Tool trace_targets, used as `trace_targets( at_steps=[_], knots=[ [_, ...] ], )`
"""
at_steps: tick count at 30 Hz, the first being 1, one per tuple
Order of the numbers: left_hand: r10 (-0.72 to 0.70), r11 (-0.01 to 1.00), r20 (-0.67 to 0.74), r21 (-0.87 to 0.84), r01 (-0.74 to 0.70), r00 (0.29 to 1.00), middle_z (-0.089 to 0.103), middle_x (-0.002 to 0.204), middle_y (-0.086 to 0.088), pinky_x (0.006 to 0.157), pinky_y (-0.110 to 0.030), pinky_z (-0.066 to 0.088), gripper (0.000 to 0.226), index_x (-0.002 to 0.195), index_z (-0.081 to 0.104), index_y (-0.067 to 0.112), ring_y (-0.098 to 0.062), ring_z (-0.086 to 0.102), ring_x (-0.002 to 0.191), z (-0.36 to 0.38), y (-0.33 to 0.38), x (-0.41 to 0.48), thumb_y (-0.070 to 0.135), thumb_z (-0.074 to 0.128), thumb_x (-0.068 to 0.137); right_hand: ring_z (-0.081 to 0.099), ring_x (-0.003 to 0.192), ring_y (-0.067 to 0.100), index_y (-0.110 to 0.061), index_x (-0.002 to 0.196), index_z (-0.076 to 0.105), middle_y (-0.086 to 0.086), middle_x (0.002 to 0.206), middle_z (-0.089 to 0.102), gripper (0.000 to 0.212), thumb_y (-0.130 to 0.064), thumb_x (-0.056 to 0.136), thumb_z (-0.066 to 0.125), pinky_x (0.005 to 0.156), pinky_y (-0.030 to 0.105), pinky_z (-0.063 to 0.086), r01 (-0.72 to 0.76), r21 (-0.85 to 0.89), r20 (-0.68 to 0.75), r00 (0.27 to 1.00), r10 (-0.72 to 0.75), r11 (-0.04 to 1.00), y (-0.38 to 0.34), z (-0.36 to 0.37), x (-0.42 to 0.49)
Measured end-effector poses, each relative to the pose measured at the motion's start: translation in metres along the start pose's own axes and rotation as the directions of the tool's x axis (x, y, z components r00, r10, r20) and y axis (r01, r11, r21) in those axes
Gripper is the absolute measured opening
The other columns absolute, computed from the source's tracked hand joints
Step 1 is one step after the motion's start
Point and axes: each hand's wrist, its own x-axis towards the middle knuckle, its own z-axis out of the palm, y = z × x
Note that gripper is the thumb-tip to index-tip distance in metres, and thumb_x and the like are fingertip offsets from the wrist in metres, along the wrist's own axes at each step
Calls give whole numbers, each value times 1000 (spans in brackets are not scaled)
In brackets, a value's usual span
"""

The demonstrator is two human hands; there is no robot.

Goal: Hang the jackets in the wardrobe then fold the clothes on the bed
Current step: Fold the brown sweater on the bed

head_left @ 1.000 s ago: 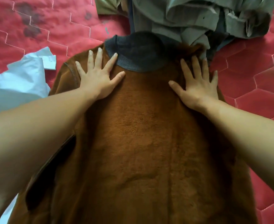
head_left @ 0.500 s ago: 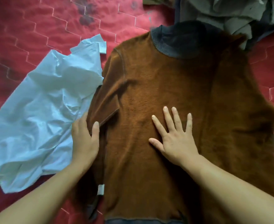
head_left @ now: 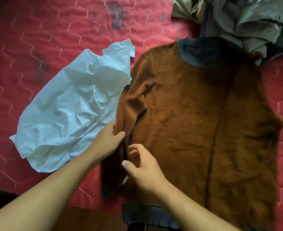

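A: Where is the garment?

B: Brown sweater (head_left: pixel 187 122) lies flat on the bed (head_left: pixel 37 39), on a red quilted cover. Dark grey collar (head_left: pixel 202 52) points away from the person, grey hem band (head_left: pixel 147 214) is nearest. One sleeve (head_left: pixel 134 104) is folded in along the sweater's left edge.

A: Left hand?

B: Left hand (head_left: pixel 109 142) grips that left edge just below the sleeve fold. The thumb lies on top of the brown fabric and the fingers are tucked out of sight behind it.

A: Right hand?

B: Right hand (head_left: pixel 144 167) is just beside the left, over the same edge, with the fingers half curled and the thumb stuck out toward the left. Thumb and forefinger are apart. The view is blurred there, so I cannot tell whether it has hold of any cloth.

A: Anything near the hands?

B: A small white label (head_left: pixel 125 180) shows at the sweater's edge, below the right thumb.

A: What surrounds it?

B: A crumpled white shirt (head_left: pixel 74 110) lies on the cover to the left, its edge touching the sweater's side. A heap of grey-green clothes (head_left: pixel 245 19) sits at the far right, meeting the collar and shoulder.
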Motion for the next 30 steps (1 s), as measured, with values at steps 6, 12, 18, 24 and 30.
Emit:
trace_targets(
  at_steps=[6, 12, 18, 24, 30],
  knots=[
    [16, 966, 486, -232, 111, 874, 61, 95, 1, 55, -20, 52, 13, 112, 59, 24, -4, 57, 77, 36, 77, -42, 23, 61, 99, 64, 107, -4, -41, 130, 48, -16, 114, 69, 68, -25, 73, 79, 89, 15, 50, -137, 417, -176, 958, 227, 899, 27, -8, -44],
    [-4, 1000, 343, -14, 9, 939, 66, 106, -3, 94, -41, 57, 27, 122, 64, 18, -18, 65, 97, 94, 58, -14, 14, 49, 100, 69, 103, 32, -29, 113, 61, 9, 119, 68, 16, -32, 104, 49, 73, 52, 64, -486, 673, -92, 692, 716, 557, 94, -62, -44],
    [-112, 977, 13, -179, 112, 994, 63, 124, -1, 106, -44, 49, 37, 129, 58, 20, -22, 61, 113, 100, 34, 31, 36, 55, 96, 68, 104, 29, -40, 132, 42, 3, 119, 67, 72, -88, 78, 47, 93, 49, 58, -503, 242, -427, 713, 556, 830, 107, -82, -46],
    [-205, 617, 98, -759, 207, 974, 67, 116, -7, 67, -28, 54, 29, 120, 48, 24, -19, 68, 89, 93, 72, 77, 19, 62, 95, 65, 100, 29, -33, 118, 62, 5, 116, 59, 59, -77, 95, 31, 91, 42, 53, -414, -409, -318, 900, 299, 813, 80, -76, -34],
    [-153, 619, 75, -770, 154, 985, 65, 87, 3, 60, -26, 39, 31, 110, 59, 30, -11, 52, 63, 73, 83, 98, 11, 62, 87, 68, 77, 21, -21, 61, 59, -2, 66, 64, 40, -43, 93, 69, 79, 48, 63, -471, 201, -113, 860, 498, 859, 104, -109, -46]
  ],
)
